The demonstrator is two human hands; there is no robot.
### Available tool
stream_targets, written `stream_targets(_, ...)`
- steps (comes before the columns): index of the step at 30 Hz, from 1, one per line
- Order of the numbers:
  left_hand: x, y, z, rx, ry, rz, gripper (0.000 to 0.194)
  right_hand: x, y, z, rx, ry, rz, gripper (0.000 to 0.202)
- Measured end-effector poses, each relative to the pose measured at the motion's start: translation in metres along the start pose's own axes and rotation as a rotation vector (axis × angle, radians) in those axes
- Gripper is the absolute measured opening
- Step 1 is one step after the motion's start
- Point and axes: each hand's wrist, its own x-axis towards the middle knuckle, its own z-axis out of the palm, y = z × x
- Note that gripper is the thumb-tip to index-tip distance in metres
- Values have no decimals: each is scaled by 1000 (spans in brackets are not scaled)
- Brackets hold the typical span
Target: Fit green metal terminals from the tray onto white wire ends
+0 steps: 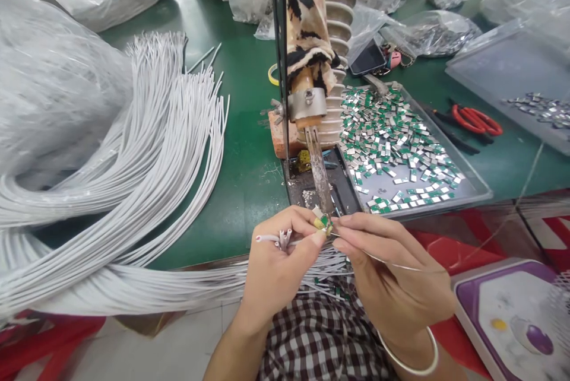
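My left hand [276, 268] is closed around several white cables [281, 240], their cut ends poking out above the fist. Its thumb and index finger pinch a small green circuit board [326, 222] with yellowish tape-like tips on the fingers. Directly above the board is the tip of a clamped soldering iron [318, 170], pointing down; I cannot tell whether they touch. A thin solder wire [401, 264] runs through the fingers of my right hand [396, 268], its end close to the board. More cables with green boards lie across the lap below.
Bundled white cables [191, 149] cover the left of the green table [247, 132]. To the right stands a tray [478, 194] of small metal-and-green connectors, beside red-handled pliers [476, 120]. A ribbed hose [329, 19] rises behind the iron. A purple-and-white appliance [512, 316] sits lower right.
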Motion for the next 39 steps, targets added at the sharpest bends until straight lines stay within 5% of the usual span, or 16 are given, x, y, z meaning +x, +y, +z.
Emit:
stream_targets(7,0,0,1,65,2,-26,20,-3,2,-2,112,-22,103,26)
stream_targets(13,0,2,3,115,12,-8,22,-4,1,-2,-8,-14,175,27)
stream_targets(21,2,8,4,88,12,44,22,-3,3,3,-122,62,-38,24)
stream_targets(28,0,8,2,96,-1,49,21,-1,-3,1,-140,47,-47,27)
stream_targets(35,-6,1,-3,162,-2,70,21,-7,-1,-1,31,0,76,25)
stream_targets(39,-8,-2,-1,236,6,92,22,-7,-2,-4,52,-48,280,29)
